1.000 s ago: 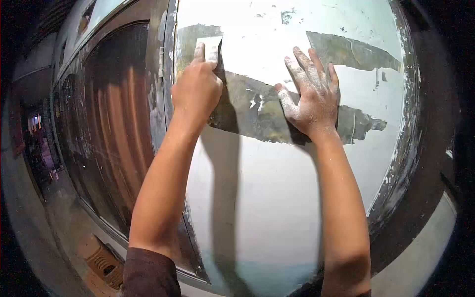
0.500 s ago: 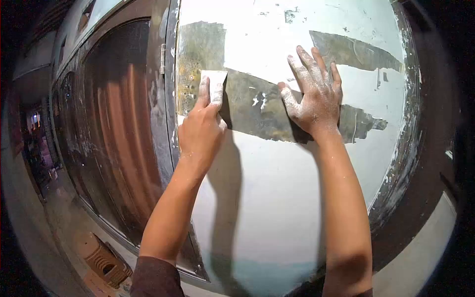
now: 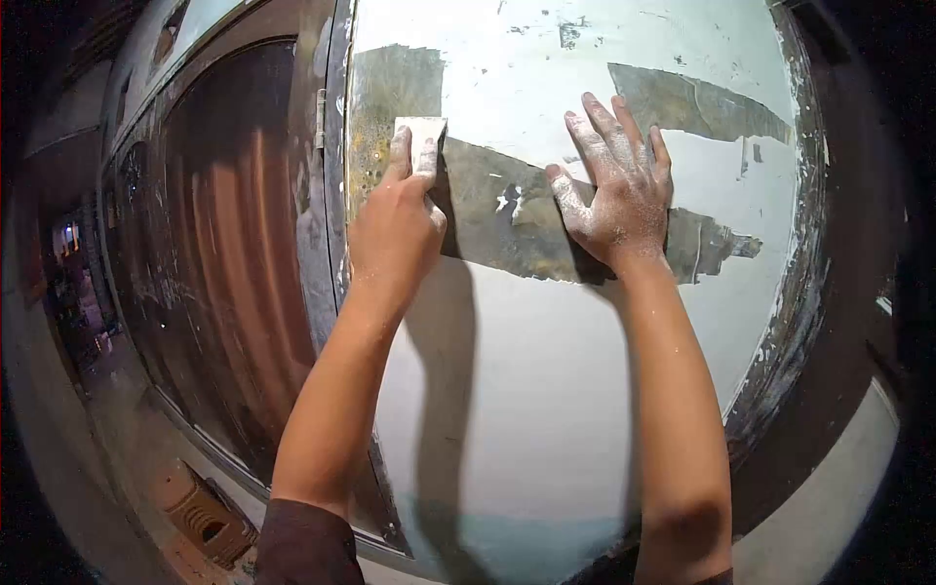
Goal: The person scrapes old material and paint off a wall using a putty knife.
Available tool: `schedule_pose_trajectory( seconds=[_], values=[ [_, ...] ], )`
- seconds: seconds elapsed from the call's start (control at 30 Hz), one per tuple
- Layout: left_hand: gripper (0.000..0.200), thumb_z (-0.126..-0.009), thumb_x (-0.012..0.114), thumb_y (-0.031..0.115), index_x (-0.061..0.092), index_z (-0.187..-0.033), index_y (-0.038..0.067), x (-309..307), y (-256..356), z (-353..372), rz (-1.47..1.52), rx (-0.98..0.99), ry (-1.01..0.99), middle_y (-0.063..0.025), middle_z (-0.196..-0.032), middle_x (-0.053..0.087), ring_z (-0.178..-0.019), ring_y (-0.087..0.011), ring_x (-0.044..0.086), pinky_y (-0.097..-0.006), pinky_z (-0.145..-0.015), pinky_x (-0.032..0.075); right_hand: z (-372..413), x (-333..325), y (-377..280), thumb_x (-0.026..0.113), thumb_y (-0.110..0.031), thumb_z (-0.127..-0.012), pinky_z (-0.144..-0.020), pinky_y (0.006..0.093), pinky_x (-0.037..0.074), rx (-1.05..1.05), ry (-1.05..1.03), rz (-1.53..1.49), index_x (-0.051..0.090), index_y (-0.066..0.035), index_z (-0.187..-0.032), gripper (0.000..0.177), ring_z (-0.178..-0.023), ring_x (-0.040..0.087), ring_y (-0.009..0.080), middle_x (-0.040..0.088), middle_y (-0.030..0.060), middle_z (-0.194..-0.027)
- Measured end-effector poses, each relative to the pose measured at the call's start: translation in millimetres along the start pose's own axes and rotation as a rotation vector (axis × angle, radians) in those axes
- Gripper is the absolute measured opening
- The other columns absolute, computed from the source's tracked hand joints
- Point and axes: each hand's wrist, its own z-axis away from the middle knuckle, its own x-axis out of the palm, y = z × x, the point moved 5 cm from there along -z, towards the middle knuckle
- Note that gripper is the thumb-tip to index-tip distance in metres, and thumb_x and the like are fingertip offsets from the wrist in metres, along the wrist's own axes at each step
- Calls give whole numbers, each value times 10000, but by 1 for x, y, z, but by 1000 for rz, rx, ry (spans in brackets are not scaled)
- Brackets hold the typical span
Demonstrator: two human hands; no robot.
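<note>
My left hand (image 3: 398,219) is closed round a scraper (image 3: 423,125), its pale flat blade pointing up against the panel, with two fingers laid along it. The handle is hidden in the hand. White dust coats the fingers. My right hand (image 3: 622,200), dusty too, lies with fingers spread on the panel and holds nothing. The white-painted panel (image 3: 546,380) carries a dark stripped band (image 3: 478,210) between the two hands, with ragged edges and small white flecks. Another stripped patch (image 3: 697,102) shows at the upper right.
To the left stands a dark-framed door or window (image 3: 234,224) with a reddish-brown curtain-like surface; a hinge (image 3: 320,117) sits on its frame. A brown plastic stool (image 3: 207,517) is low at the left. The panel's right edge (image 3: 795,244) is chipped.
My left hand and the scraper have moved a little upward on the panel. My right hand stays in nearly the same place.
</note>
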Motion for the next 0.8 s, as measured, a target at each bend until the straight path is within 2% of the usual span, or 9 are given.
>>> schedule_pose_trajectory(
  seconds=[0.07,0.1,0.3,0.47,0.73,0.8],
  values=[
    [340,-839,565,44,755,-1119,7,1,0,-3,12,33,39,-14,-1620,444,-1062,-376,700,-474,-897,564,0,1,1,613,-492,-954,-1273,554,165,-14,5,13,625,-208,-1421,546,-1533,327,213,468,-7,-1603],
    [333,-862,555,52,754,-1124,3,-2,3,-5,-21,-8,-21,-18,-1614,454,-1056,-379,700,-474,-893,566,0,-1,-1,608,-496,-955,-1272,555,171,-1,-4,1,624,-202,-1421,551,-1534,325,214,470,-4,-1602],
    [353,-860,545,65,753,-1142,27,-2,2,-14,-39,24,24,-24,-1611,456,-1059,-383,699,-476,-904,563,0,0,-1,611,-503,-952,-1270,547,174,8,-4,3,625,-195,-1421,561,-1536,321,204,473,-3,-1603],
    [371,-866,547,82,755,-1172,61,-4,3,-20,-36,14,30,9,-1611,454,-1099,-367,692,-462,-931,558,0,-1,0,624,-500,-957,-1278,535,173,-16,14,17,632,-199,-1409,544,-1538,318,202,490,-6,-1587],
    [388,-852,544,79,753,-1178,52,-3,2,-38,-39,52,64,-28,-1602,467,-1145,-372,676,-458,-960,551,0,-2,-1,623,-490,-951,-1275,538,175,8,-7,-4,644,-204,-1398,531,-1534,325,200,481,-6,-1594],
    [354,-828,559,92,771,-1111,63,-4,2,-44,-49,88,104,-64,-1588,489,-1038,-384,720,-499,-907,574,0,-2,-1,625,-484,-949,-1273,542,173,10,-1,-24,649,-198,-1392,527,-1535,324,204,480,-1,-1596]
  ],
)
